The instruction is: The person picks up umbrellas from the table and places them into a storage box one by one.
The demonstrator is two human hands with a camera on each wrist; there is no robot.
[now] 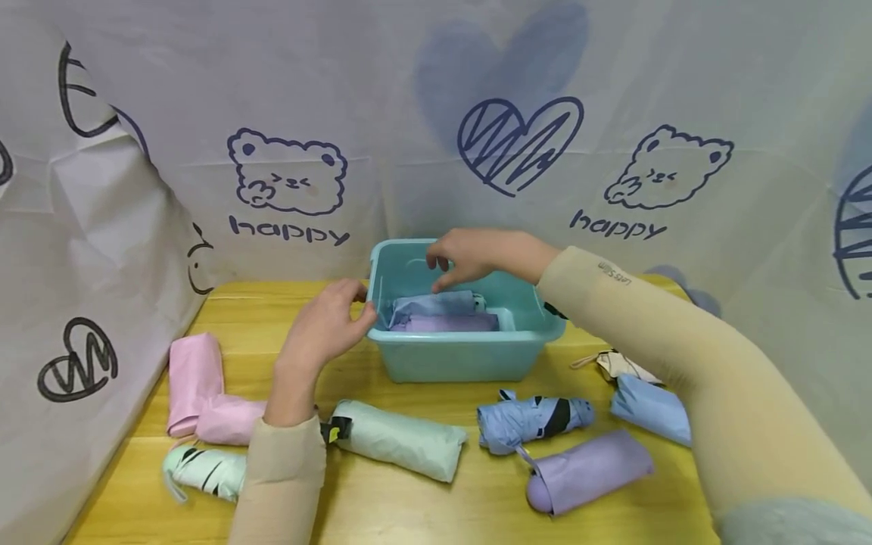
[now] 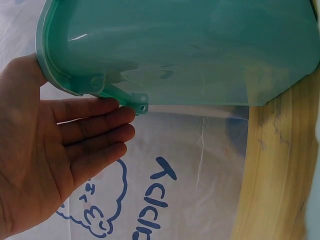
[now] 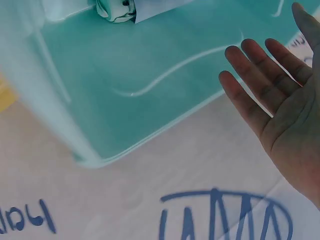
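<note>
Teal plastic forms the open bin (image 1: 455,363) at the far middle of the yellow wooden surface (image 1: 402,522). The left hand (image 1: 330,322) touches its left rim, fingers nearly straight and slightly apart; the right hand (image 1: 470,256) is above the interior, fingers spread and holding nothing. Good handling probably calls for light, steady contact at the rim and a right wrist kept clear of the walls, with the sleeves left uncrumpled. Inside, a blue folded umbrella (image 1: 436,304), softly creased, lies left to right; a purple folded umbrella (image 1: 450,324) lies just nearer, partly hidden by the near wall.
</note>
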